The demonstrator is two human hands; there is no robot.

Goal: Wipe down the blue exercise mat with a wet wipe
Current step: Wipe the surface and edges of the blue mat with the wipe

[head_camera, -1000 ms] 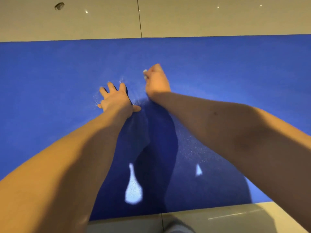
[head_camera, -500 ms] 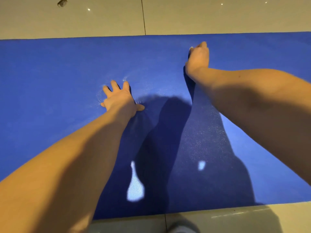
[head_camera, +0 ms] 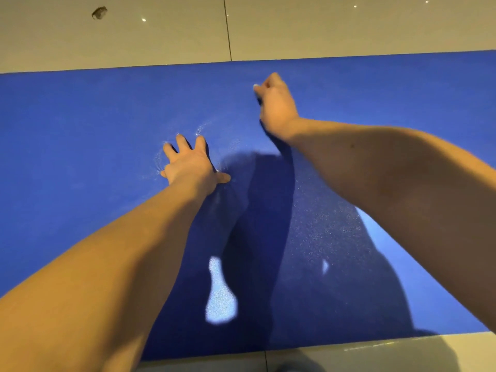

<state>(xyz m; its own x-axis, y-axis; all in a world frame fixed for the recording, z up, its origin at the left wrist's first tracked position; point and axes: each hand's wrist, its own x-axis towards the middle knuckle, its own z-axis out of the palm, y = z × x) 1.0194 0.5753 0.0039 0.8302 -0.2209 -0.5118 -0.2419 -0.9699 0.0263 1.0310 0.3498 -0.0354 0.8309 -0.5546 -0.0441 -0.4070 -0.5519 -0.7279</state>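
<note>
"Which hand is doing the wiping?"

"The right hand [head_camera: 276, 103]. It's curling its fingers round the wet wipe [head_camera: 256, 87]. Only a white scrap is showing at the fingertips, up near the far edge of the blue mat [head_camera: 80, 130]."

"And the other?"

"The left hand [head_camera: 189, 165] is lying flat with its fingers spread, pressing the mat down. It's sitting nearer the person and to the left of the wiping hand."

"How's the mat lying?"

"On the tiled floor [head_camera: 161, 36], with its long axis running side to side across the person and both ends going out of sight."

"So where next?"

"I'm guessing sideways strokes along the length. The stretch to the right is lying open to the wiping hand, while the left stretch is lying beyond the bracing hand, which may be needing to lift."
</note>
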